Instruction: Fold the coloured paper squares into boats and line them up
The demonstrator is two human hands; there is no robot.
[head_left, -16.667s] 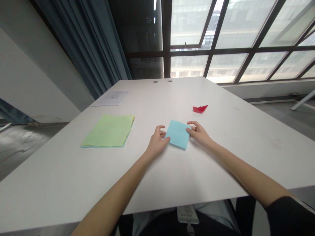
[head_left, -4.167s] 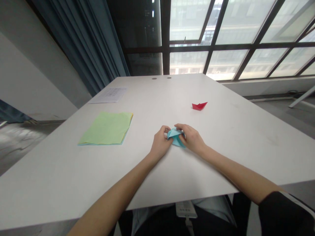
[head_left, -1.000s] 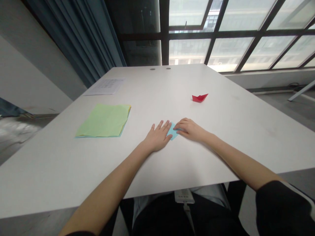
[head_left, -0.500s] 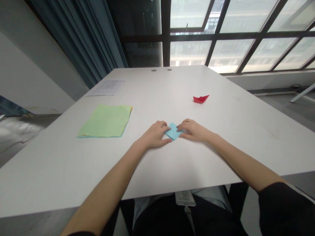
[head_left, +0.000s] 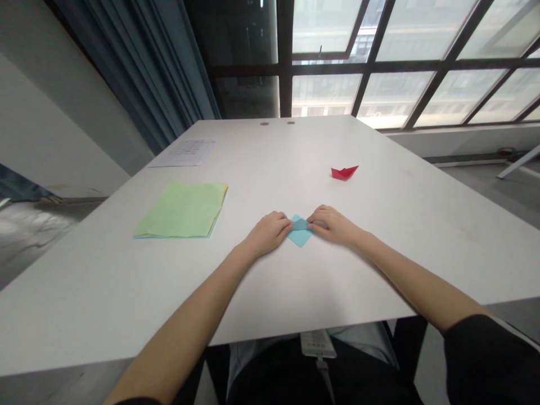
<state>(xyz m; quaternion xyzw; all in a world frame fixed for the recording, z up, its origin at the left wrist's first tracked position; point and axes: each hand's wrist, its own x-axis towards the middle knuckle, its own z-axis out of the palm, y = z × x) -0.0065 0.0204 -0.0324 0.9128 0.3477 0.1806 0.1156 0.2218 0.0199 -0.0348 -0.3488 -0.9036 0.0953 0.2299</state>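
A small blue folded paper [head_left: 300,238] is between my hands on the white table, one flap lifted and shaded across its middle. My left hand [head_left: 270,229] pinches the left corner of that flap, its fingers closed. On the other side my right hand [head_left: 331,223] has its thumb and fingertips closed on the right corner. The fingertips cover both side corners of the paper. Farther off to the right lies a red folded paper boat [head_left: 345,172], touched by neither hand.
To the left lies a stack of coloured paper sheets [head_left: 183,210], light green on top. Behind it a printed white sheet [head_left: 185,153] rests near the left edge of the white table [head_left: 270,298]. Dark-framed windows [head_left: 327,93] and a blue curtain [head_left: 177,67] stand beyond.
The blue paper lay flatter as a diamond with a centre crease; now a flap of it is raised across the middle. My left thumb and fingers have drawn together at its corner.
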